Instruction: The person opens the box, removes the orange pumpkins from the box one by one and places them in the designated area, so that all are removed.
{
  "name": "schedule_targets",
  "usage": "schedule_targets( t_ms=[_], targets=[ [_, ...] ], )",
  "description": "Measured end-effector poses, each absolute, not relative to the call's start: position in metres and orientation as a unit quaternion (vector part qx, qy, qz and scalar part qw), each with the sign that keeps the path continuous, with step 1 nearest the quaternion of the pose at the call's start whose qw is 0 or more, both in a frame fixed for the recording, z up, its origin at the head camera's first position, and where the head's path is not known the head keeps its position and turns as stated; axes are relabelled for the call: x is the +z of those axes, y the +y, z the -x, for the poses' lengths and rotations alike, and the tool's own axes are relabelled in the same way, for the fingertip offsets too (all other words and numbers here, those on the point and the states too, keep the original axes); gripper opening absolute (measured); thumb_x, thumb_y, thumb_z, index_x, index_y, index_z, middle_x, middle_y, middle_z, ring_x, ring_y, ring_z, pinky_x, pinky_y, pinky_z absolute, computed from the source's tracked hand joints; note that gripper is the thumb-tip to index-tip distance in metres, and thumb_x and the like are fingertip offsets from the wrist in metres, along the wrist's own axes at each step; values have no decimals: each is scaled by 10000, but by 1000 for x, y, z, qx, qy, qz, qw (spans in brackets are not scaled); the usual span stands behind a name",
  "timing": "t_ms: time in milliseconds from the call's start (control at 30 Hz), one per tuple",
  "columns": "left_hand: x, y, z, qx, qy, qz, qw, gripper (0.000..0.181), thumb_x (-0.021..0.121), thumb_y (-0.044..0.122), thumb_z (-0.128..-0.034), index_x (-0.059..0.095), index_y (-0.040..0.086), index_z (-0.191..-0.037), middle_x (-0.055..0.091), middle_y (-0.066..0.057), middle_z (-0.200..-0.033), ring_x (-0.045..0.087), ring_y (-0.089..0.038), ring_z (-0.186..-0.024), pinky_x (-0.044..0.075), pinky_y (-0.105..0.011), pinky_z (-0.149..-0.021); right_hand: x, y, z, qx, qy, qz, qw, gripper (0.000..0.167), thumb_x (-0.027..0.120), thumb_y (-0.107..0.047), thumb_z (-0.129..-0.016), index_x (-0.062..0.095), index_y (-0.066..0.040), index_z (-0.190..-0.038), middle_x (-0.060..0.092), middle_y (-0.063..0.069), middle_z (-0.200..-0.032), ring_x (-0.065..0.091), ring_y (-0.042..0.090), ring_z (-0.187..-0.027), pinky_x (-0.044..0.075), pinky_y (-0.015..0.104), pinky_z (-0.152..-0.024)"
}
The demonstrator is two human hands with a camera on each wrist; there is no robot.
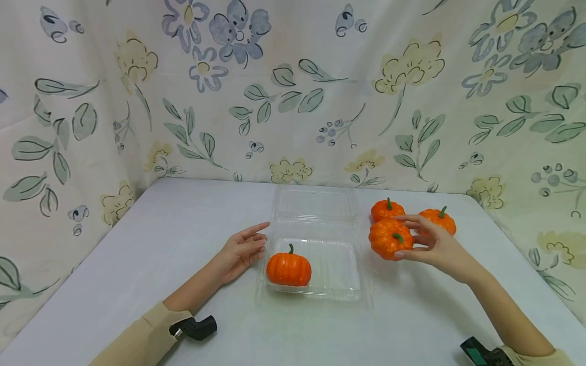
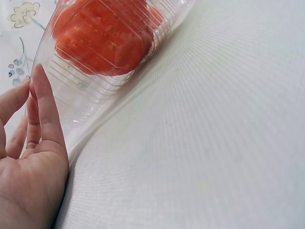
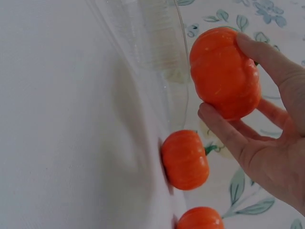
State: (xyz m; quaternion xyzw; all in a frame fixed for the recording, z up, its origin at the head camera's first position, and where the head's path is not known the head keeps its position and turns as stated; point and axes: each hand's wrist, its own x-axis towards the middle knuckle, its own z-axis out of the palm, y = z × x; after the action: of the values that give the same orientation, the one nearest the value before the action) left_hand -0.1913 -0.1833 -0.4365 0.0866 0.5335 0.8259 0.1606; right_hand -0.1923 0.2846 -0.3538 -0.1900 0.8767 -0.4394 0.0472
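My right hand (image 1: 441, 249) grips a small orange toy pumpkin (image 1: 386, 240) between thumb and fingers. In the right wrist view this pumpkin (image 3: 224, 71) is lifted off the table, its stem mostly hidden. My left hand (image 1: 241, 251) is at the left side of a clear plastic clamshell box (image 1: 334, 267); in the left wrist view its fairly straight fingers (image 2: 46, 107) are at the box's rim, and whether they press on it I cannot tell. Inside the box, at its left, another pumpkin (image 1: 289, 269) stands upright with a green stem.
Behind the held pumpkin stand two more pumpkins, one at the left (image 1: 386, 209) and one at the right (image 1: 441, 221). The box's lid (image 1: 316, 203) lies folded back, away from me. A flowered cloth (image 1: 284, 142) hangs behind the white table (image 1: 206, 208).
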Motion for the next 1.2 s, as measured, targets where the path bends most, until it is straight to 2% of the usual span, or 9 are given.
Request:
schedule_targets(
  t_ms=[100,233,700,1200],
  targets=[
    [-436,-183,192,826,534,-86,160,577,530,-50,-1061,369,-2,-1613,599,-9,-1098,662,-58,-855,601,-181,-837,-353,289,193,-443,877,177,58,719,827,-199,-937,450,-84,-1539,448,263,-1530,545,552,-1313,584,197,-908],
    [-436,-183,192,825,535,-82,161,577,531,-49,-1062,368,-2,-1614,603,-8,-1097,658,-59,-850,600,-181,-835,-351,294,194,-452,873,169,69,722,816,-203,-946,433,-79,-1545,430,271,-1545,467,602,-1382,580,199,-923],
    [-435,-183,191,824,537,-83,163,552,521,-42,-1069,399,19,-1604,599,-12,-1104,659,-59,-854,601,-184,-844,-358,306,201,-432,884,162,75,733,784,-227,-975,394,-56,-1572,427,275,-1542,486,576,-1376,593,229,-919],
    [-436,-183,191,821,543,-78,162,553,524,-39,-1066,410,31,-1603,599,-8,-1104,649,-66,-857,598,-177,-836,-370,316,209,-423,888,160,79,697,790,-201,-962,447,-58,-1551,464,256,-1510,512,541,-1348,528,144,-893]
  ],
)
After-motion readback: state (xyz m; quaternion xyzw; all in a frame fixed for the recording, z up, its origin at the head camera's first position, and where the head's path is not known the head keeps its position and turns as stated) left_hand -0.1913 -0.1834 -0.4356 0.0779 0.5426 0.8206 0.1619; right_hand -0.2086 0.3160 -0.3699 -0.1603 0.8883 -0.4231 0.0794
